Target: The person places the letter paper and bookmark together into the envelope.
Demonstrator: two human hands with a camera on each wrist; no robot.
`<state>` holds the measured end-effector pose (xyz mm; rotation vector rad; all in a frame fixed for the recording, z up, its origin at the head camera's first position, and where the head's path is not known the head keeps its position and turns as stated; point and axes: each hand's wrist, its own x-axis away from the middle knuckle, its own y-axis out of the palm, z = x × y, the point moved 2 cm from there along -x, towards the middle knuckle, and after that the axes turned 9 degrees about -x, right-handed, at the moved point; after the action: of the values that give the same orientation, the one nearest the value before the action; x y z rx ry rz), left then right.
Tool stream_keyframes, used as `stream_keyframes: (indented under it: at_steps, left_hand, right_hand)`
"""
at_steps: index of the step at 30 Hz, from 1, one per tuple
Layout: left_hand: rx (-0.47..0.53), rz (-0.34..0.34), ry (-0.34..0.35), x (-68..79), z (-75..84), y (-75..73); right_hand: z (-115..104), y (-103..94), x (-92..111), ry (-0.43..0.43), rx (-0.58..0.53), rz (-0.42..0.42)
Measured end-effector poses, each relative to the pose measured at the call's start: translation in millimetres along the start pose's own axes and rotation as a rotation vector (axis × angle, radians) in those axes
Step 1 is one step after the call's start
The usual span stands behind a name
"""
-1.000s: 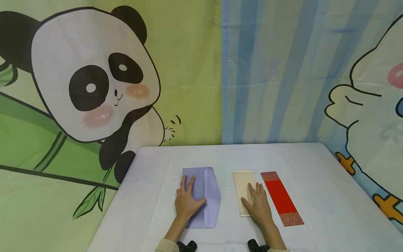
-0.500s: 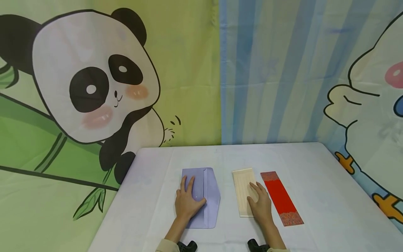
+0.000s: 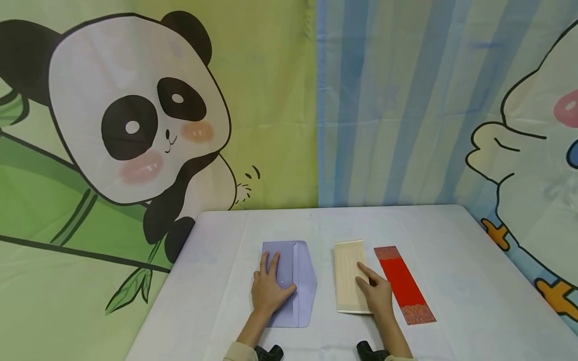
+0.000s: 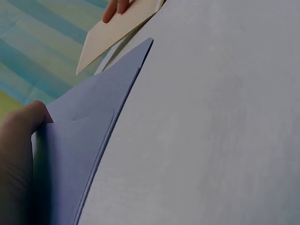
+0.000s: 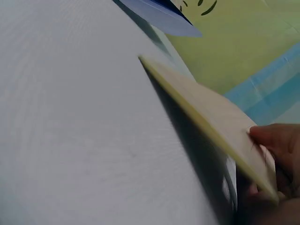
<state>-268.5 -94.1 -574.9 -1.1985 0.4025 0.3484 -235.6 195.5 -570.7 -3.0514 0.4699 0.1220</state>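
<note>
Right hand (image 3: 379,297) pinches a card (image 3: 349,276) by its edge (likely light, stiff, best held there); left hand (image 3: 268,292) spreads over an envelope (image 3: 304,276).

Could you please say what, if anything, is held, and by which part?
In the head view, the right hand pinches the beige panel by its right edge. The left hand only rests on the purple envelope.

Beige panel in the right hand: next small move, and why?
Probably ease the beige panel left toward the purple envelope: the right hand grips the panel's right edge, the right wrist view shows a gap beneath it, and the left hand rests on the envelope, whose flap opens toward the panel.
</note>
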Motion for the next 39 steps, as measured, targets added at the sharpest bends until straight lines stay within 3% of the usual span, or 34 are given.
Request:
stream_keyframes:
  at_steps: [3, 6, 11, 17, 21, 28, 31, 39]
  left_hand:
    - [-0.015, -0.039, 0.006, -1.0, 2.1, -1.5]
    - [-0.042, -0.082, 0.007, -2.0, 4.0, -2.5]
    - [-0.062, -0.119, -0.007, -2.3, 5.3, -2.9]
    - [-0.050, -0.116, -0.028, -2.2, 5.9, -3.3]
    - [-0.042, -0.101, -0.028, -2.9, 6.3, -3.6]
    - [-0.040, -0.109, -0.029, -2.9, 6.2, -1.0]
    - [-0.045, -0.109, -0.019, -2.2, 6.2, -0.4]
    - [-0.057, -0.114, -0.020, -2.7, 5.4, 0.2]
  right_hand:
    - [-3, 10.9, 3, 0.103, -0.169, -0.056]
    - [-7, 27.5, 10, 0.138, -0.236, -0.142]
    - [-9, 50.3, 19, 0.112, -0.241, -0.284]
    - [-3, 62.1, 21, 0.091, -0.225, -0.413]
    - [-3, 66.7, 21, -0.024, -0.124, -0.437]
    - [-5, 74.5, 23, -0.209, 0.182, -0.348]
    - [-6, 76.3, 24, -0.278, 0.264, -0.330]
    - [-7, 79.7, 25, -0.406, 0.272, -0.366]
